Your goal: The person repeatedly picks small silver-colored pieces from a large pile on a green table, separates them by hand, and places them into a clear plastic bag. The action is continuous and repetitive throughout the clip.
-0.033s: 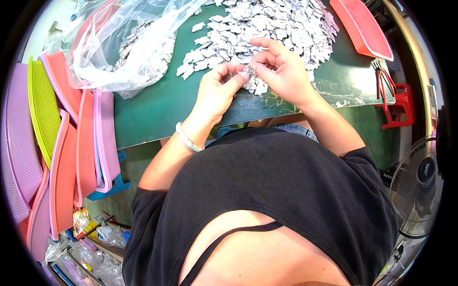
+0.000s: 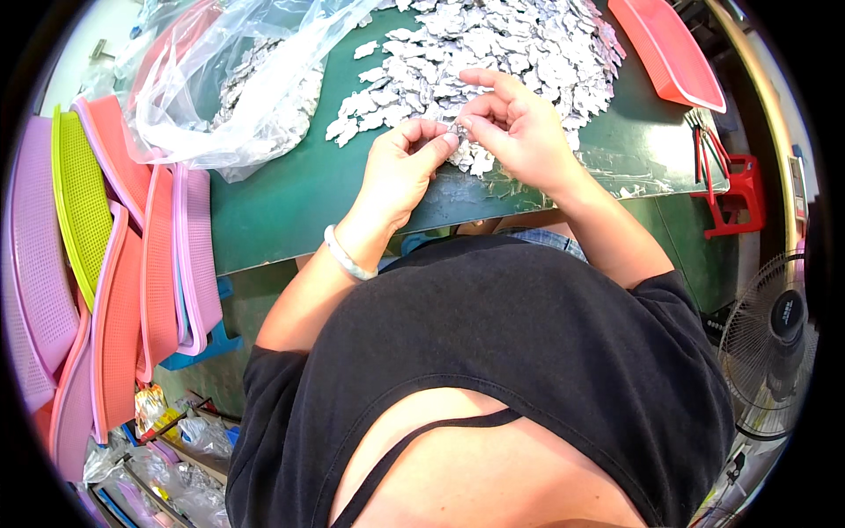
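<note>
A big heap of small, flat, irregular silvery-white pieces (image 2: 519, 53) spreads over the green table (image 2: 273, 211). At its near edge my left hand (image 2: 398, 167) is closed in a pinch, thumb against forefinger, with a bracelet on that wrist. My right hand (image 2: 528, 141) pinches from the other side, its forefinger raised. Between the two sets of fingertips is a small silvery piece (image 2: 455, 130), mostly hidden by the fingers. More pieces lie just beneath my hands.
A clear plastic bag (image 2: 189, 132) of similar pieces lies at the far left. Stacked plastic baskets (image 2: 79, 211) stand left of the table. A red tray (image 2: 673, 53) sits at the far right. A red stool (image 2: 739, 198) and a fan (image 2: 766, 330) are on the right.
</note>
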